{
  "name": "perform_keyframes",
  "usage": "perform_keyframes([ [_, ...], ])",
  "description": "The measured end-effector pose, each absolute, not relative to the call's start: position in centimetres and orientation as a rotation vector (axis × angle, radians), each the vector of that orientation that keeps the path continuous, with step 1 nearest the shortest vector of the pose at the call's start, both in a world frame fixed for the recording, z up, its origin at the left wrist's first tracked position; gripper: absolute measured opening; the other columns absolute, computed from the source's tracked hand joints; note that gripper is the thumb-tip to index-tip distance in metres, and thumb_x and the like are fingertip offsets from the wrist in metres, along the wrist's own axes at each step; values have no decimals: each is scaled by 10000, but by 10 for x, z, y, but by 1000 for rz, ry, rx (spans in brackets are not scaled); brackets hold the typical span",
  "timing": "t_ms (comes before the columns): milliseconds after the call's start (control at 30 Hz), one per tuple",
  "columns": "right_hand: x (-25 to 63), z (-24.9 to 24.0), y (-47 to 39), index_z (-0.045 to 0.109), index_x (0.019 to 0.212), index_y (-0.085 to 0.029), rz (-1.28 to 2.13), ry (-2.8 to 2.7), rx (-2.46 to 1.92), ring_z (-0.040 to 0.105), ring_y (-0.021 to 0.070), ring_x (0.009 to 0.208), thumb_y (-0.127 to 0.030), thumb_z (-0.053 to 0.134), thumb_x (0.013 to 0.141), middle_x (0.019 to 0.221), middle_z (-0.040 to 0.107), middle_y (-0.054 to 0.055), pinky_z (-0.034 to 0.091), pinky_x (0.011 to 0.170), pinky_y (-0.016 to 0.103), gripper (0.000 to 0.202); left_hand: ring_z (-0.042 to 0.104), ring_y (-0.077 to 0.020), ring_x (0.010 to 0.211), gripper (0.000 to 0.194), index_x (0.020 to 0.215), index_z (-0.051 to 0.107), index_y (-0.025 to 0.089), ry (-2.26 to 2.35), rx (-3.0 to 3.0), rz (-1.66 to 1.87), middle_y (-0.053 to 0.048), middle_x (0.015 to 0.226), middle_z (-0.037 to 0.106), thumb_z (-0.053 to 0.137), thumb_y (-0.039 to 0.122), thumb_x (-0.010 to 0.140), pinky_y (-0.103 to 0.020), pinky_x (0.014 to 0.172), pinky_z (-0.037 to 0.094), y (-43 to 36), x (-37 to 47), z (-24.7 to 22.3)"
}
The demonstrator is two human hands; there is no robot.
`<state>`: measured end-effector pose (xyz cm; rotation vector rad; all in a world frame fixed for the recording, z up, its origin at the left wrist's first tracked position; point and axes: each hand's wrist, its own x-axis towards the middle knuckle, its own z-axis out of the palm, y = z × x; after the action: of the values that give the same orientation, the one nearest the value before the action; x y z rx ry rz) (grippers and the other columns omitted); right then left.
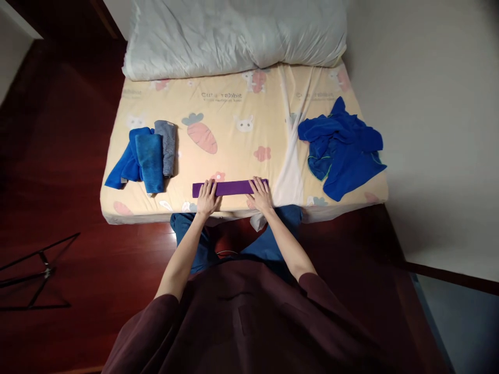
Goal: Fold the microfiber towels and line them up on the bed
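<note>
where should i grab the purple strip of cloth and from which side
Probably by both ends, coming from the near edge of the bed: the purple strip of cloth lies flat, long and narrow, roughly parallel to that edge, with the left hand and right hand resting near opposite ends.

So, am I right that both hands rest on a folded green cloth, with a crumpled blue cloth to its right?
In the head view, the folded cloth is purple, not green; the left hand and right hand rest on it, with the crumpled blue cloth to its right.
</note>
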<state>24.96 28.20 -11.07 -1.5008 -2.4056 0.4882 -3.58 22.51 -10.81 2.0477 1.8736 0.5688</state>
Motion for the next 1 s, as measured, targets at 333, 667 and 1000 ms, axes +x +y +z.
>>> perform_keyframes([
  [333, 281, -116, 250, 337, 1582, -135, 407, -2032, -1816, 159, 320, 1581, -321, 457, 977, 1679, 264, 182, 150, 1258, 602, 645, 97, -390, 1583, 749, 1570, 344, 78, 2098, 1835, 684, -226, 1682, 218, 541, 389, 918, -623, 1257, 134, 188, -72, -91],
  [667, 244, -121, 219, 565, 1176, -188, 1244, -1117, -1739, 759, 254, 946, -575, 431, 933, 1058, 724, 145, 641, 805, 358, 477, 574, -326, 1257, 214, 1068, 705, 241, 1854, 1421, 1004, -130, 1178, 658, 667, 215, 860, -502, 1157, 424, 146, -50, -73],
  [1000, 263, -90, 274, 563, 1356, -162, 582, -1523, -2006, 591, 354, 1293, -299, 574, 879, 1282, 658, 234, 485, 1092, 532, 497, 721, -194, 755, 175, 781, 608, 144, 1369, 8, 1309, -116, 782, 697, 731, 208, 888, -330, 769, 622, 186, -1, -77],
])
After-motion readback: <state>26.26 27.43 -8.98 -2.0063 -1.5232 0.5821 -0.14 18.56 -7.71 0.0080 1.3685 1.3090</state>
